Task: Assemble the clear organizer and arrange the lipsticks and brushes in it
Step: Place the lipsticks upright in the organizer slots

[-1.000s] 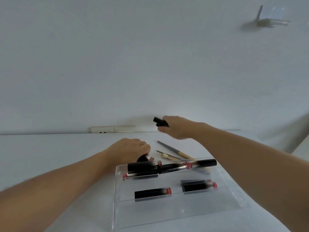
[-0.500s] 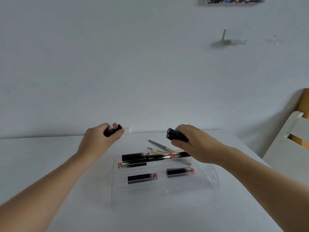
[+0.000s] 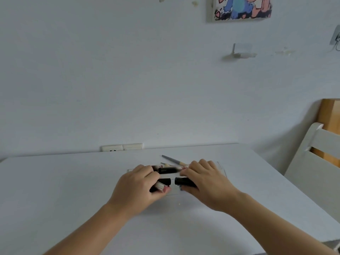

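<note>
A clear organizer [image 3: 221, 167] lies flat on the white table [image 3: 55, 181], near the middle, and is largely covered by both hands. Along its far row, black lipsticks [image 3: 166, 170] are seen lying end to end between the two hands; how many cannot be told.

On the left, the left hand [image 3: 137, 190] is laid over the tray's left part, knuckles up, with its fingers curled round a black lipstick [image 3: 164, 181] whose pale band and dark end project toward the centre. A pink-painted thumbnail is seen beneath it.

To the right, just apart from that tube's end, a second black lipstick [image 3: 181, 181] is gripped by the right hand [image 3: 206, 183], its fingers wrapped over the tube and its thumb tucked below. Both tubes are held level and roughly in line, end facing end, over the near part of the organizer; whether they rest on it cannot be told.

Behind the hands, a grey-handled brush [image 3: 170, 159] lies slanted on the table, with a smaller brush [image 3: 165, 164] just beside it.
</note>
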Available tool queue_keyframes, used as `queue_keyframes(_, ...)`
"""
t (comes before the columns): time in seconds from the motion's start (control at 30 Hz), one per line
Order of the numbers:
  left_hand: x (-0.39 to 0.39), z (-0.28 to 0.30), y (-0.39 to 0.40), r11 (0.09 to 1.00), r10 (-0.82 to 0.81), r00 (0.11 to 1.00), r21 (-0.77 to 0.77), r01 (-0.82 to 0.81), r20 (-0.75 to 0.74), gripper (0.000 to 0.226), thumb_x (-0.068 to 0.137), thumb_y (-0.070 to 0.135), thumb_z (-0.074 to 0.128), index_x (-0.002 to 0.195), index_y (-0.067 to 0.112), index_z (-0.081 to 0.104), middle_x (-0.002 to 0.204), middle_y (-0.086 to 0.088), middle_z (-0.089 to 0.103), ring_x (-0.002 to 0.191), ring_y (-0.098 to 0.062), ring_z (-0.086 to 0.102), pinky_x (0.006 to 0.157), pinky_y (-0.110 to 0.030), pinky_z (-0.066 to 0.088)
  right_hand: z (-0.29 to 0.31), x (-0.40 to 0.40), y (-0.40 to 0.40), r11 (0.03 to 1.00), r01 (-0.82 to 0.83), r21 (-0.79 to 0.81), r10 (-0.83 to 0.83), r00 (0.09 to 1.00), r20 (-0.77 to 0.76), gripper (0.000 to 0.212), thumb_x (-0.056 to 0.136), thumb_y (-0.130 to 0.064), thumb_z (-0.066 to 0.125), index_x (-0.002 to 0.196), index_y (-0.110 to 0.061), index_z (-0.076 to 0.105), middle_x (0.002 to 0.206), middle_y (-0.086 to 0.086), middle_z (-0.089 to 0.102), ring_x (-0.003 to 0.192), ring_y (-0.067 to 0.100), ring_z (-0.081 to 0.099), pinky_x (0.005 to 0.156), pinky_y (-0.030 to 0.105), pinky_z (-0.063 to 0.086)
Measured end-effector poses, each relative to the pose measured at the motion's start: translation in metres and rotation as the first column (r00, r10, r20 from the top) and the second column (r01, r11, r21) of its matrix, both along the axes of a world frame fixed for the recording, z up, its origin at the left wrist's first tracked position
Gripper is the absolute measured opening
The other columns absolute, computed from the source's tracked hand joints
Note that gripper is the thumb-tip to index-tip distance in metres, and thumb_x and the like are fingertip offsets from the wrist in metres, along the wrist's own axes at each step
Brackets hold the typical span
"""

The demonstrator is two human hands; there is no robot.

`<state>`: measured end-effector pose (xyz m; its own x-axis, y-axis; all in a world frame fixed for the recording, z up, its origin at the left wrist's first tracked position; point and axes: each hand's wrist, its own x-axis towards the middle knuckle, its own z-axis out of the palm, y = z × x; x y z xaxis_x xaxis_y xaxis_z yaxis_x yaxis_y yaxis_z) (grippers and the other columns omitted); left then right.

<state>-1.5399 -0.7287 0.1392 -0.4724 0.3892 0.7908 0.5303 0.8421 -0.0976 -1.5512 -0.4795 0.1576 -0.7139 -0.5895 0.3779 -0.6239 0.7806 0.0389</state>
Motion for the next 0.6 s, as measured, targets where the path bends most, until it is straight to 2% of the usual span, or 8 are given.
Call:
queue_keyframes(0.17, -0.004, -0.006, 0.000, 1.000, -0.018, 0.998, -0.024, 0.017, -0.058, 0.026, 0.082, 0.038, 0.070, 0.066, 0.018, 0.067, 0.069, 0.005, 0.057, 0.061, -0.019, 0.052, 0.051, -0.030, 0.046, -0.008, 0.000, 0.005, 1.000, -0.019, -0.025, 0.017, 0.996, -0.088, 0.030, 0.100, -0.053, 0.048, 0.109, -0.028, 0.063, 0.107, -0.008, 0.057, 0.090, 0.020, 0.051, 0.081, 0.033, 0.043)
queue_keyframes(0.27, -0.008, -0.008, -0.003, 0.998, -0.058, 0.998, -0.028, 0.057, -0.031, 0.026, 0.083, 0.039, 0.073, 0.069, 0.016, 0.069, 0.076, 0.002, 0.057, 0.066, -0.020, 0.049, 0.060, -0.030, 0.045, -0.018, 0.000, 0.005, 0.998, -0.008, -0.054, 0.002, 0.992, -0.123, 0.032, 0.099, -0.052, 0.049, 0.115, -0.029, 0.063, 0.115, -0.006, 0.058, 0.096, 0.021, 0.053, 0.086, 0.034, 0.044)
queue_keyframes(0.37, -0.009, -0.007, -0.005, 0.997, -0.069, 0.998, -0.043, 0.069, 0.005, 0.027, 0.086, 0.043, 0.067, 0.077, 0.018, 0.074, 0.078, 0.002, 0.056, 0.068, -0.020, 0.049, 0.064, -0.030, 0.043, -0.026, 0.001, 0.003, 0.992, 0.004, -0.129, -0.018, 0.995, -0.103, 0.037, 0.099, -0.051, 0.050, 0.124, -0.027, 0.063, 0.116, -0.006, 0.060, 0.098, 0.021, 0.054, 0.090, 0.031, 0.039)
queue_keyframes(0.5, -0.007, -0.005, -0.005, 0.996, -0.062, 0.996, -0.064, 0.067, 0.067, 0.029, 0.084, 0.043, 0.062, 0.088, 0.017, 0.076, 0.077, 0.002, 0.057, 0.067, -0.021, 0.054, 0.062, -0.037, 0.050, -0.026, 0.002, 0.003, 0.988, 0.012, -0.156, -0.017, 0.999, -0.032, 0.041, 0.097, -0.055, 0.048, 0.123, -0.028, 0.062, 0.115, -0.007, 0.058, 0.100, 0.021, 0.053, 0.089, 0.029, 0.034)
queue_keyframes(0.6, -0.003, -0.003, -0.006, 0.995, -0.037, 0.990, -0.083, 0.049, 0.134, 0.045, 0.083, 0.058, 0.061, 0.096, 0.017, 0.075, 0.082, 0.002, 0.057, 0.070, -0.021, 0.057, 0.064, -0.036, 0.051, -0.025, 0.002, 0.005, 0.991, 0.012, -0.134, -0.008, 0.999, 0.032, 0.048, 0.092, -0.062, 0.047, 0.124, -0.029, 0.062, 0.117, -0.007, 0.057, 0.103, 0.021, 0.050, 0.091, 0.032, 0.036)
